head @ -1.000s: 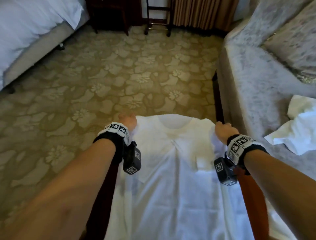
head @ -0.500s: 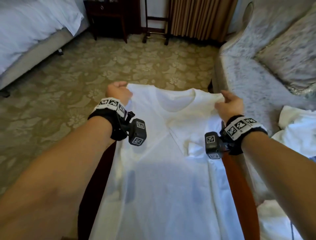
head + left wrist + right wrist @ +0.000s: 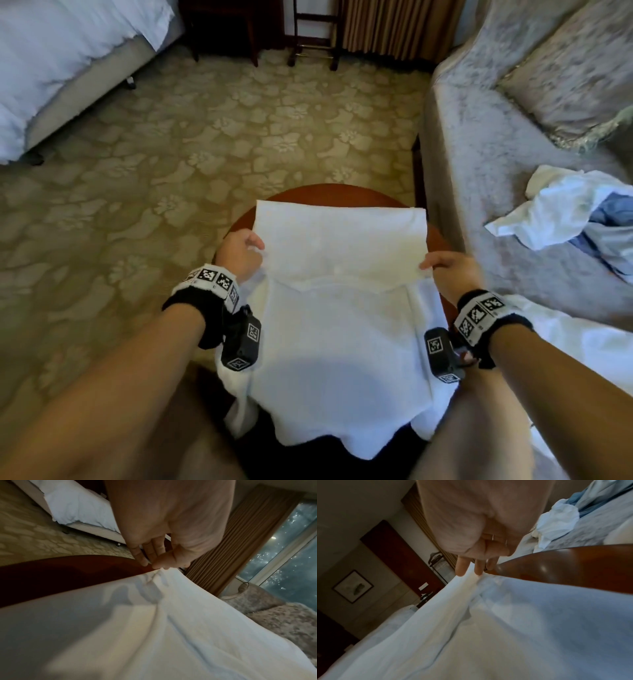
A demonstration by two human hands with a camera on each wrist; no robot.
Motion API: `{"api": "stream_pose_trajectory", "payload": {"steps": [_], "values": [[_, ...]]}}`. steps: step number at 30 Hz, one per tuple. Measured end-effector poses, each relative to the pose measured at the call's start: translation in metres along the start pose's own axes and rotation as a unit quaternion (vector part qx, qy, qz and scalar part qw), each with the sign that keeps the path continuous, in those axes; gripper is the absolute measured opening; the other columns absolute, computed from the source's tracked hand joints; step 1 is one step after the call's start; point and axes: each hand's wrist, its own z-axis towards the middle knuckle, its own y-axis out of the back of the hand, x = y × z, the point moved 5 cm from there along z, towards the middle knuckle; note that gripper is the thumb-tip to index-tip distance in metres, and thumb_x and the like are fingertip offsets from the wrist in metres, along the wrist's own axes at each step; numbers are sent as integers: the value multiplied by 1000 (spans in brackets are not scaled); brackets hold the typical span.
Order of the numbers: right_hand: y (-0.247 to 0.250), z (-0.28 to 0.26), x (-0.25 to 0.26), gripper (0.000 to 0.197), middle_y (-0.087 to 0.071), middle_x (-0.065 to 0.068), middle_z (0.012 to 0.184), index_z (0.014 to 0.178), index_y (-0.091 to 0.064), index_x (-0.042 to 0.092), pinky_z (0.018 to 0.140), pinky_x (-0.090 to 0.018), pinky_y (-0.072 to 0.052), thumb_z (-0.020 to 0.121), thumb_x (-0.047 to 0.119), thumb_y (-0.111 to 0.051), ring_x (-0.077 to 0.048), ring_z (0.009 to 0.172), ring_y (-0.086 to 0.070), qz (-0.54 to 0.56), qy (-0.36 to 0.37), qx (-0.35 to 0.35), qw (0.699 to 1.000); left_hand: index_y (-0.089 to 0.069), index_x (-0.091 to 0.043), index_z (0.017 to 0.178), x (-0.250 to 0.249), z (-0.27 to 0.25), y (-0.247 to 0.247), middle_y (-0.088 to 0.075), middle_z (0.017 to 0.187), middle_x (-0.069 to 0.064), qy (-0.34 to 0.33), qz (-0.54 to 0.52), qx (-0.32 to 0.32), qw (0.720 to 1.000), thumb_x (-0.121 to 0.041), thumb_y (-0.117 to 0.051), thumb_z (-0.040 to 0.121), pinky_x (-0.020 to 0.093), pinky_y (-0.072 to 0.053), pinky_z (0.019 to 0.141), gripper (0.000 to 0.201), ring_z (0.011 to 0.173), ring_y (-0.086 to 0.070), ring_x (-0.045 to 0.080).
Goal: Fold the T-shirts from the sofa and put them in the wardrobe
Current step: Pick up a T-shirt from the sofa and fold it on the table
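Note:
A white T-shirt (image 3: pixel 339 329) lies on a round reddish wooden table (image 3: pixel 329 192), its upper part folded back toward me into a flat band (image 3: pixel 339 236). My left hand (image 3: pixel 241 255) pinches the left corner of the folded edge; in the left wrist view the fingertips (image 3: pixel 145 563) and thumb nip the cloth (image 3: pixel 171 615) at the table rim. My right hand (image 3: pixel 445 270) pinches the right corner, and its fingers (image 3: pixel 462 568) sit on the fabric (image 3: pixel 505 615). The shirt's hem hangs over the near edge onto my lap. More T-shirts, white and blue (image 3: pixel 565 212), lie crumpled on the sofa.
A grey patterned sofa (image 3: pixel 496 137) with a cushion (image 3: pixel 575 68) runs along the right. A bed with white linen (image 3: pixel 51 51) stands at the far left, with dark wooden furniture (image 3: pixel 239 31) and curtains (image 3: pixel 394 27) beyond the patterned carpet (image 3: pixel 205 137).
Both hands lifted the shirt's shoulders off the far table edge and carried them toward me, folding the top over the body. The collar is now hidden and the far table rim is bare.

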Motion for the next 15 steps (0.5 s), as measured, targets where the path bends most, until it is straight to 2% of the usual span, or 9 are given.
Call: {"api": "stream_pose_trajectory", "payload": {"steps": [1,2,4,5,7,8,10,13,15], "values": [[4,-5,0,38,-65,-1,105,84,-75,22,71,-22,-48,89,-1,-45,-22,87,-59,-5,-4,-12,1000,-59,-17,80,1,-3,3,-54,82,-2,12,-8,-10,1000,7,-50,79,23,-36,71,26,82,-50,18],[8,-7,2,37,-63,-3,105,92,-75,22,70,-22,-45,90,2,-44,-23,88,-58,-9,-11,-23,1000,-57,-17,79,1,-2,6,-53,81,-1,30,-21,-21,999,4,-53,81,24,-36,72,21,80,-49,18],[10,-7,8,25,-59,-4,100,101,-70,20,75,-25,-40,93,12,-48,-24,92,-53,-12,-24,-30,999,-48,-14,64,2,3,7,-46,68,4,72,-36,-18,997,-3,-58,81,26,-34,64,23,65,-43,21],[7,-6,10,15,-58,-3,94,98,-67,17,74,-26,-39,94,20,-53,-24,89,-53,-19,-36,-13,999,-43,-13,59,3,5,5,-44,63,6,91,-41,2,995,-8,-61,81,27,-34,59,29,59,-43,21],[-4,-7,10,27,-55,-4,79,85,-59,11,64,-28,-39,94,36,-58,-24,79,-53,-45,-61,37,996,-51,-6,61,7,3,0,-53,63,10,130,-38,48,990,-20,-66,77,30,-43,59,27,59,-53,24],[-9,-7,10,31,-53,-5,78,83,-54,10,64,-29,-39,94,39,-59,-25,77,-53,-59,-76,51,994,-57,-4,67,11,2,-3,-58,67,11,142,-25,55,988,-24,-66,74,32,-47,61,24,62,-57,27],[-16,-5,6,28,-54,-5,83,85,-53,12,68,-30,-41,93,38,-60,-25,81,-56,-68,-89,43,993,-61,-2,71,17,1,-7,-61,71,12,158,-6,56,986,-21,-65,73,34,-48,62,20,65,-59,29],[-19,1,2,34,-46,-2,68,65,-43,16,55,-28,-35,90,30,-61,-19,62,-46,-49,-100,32,993,-58,-3,72,17,6,-10,-60,77,12,165,-21,42,985,-13,-65,82,31,-45,63,16,67,-55,27],[-14,2,4,26,-53,-8,71,66,-50,12,57,-27,-38,86,25,-62,-22,65,-49,16,-111,22,993,-56,-8,74,9,9,-5,-58,77,13,159,-60,22,985,-10,-63,85,28,-45,56,14,64,-54,26]]}}
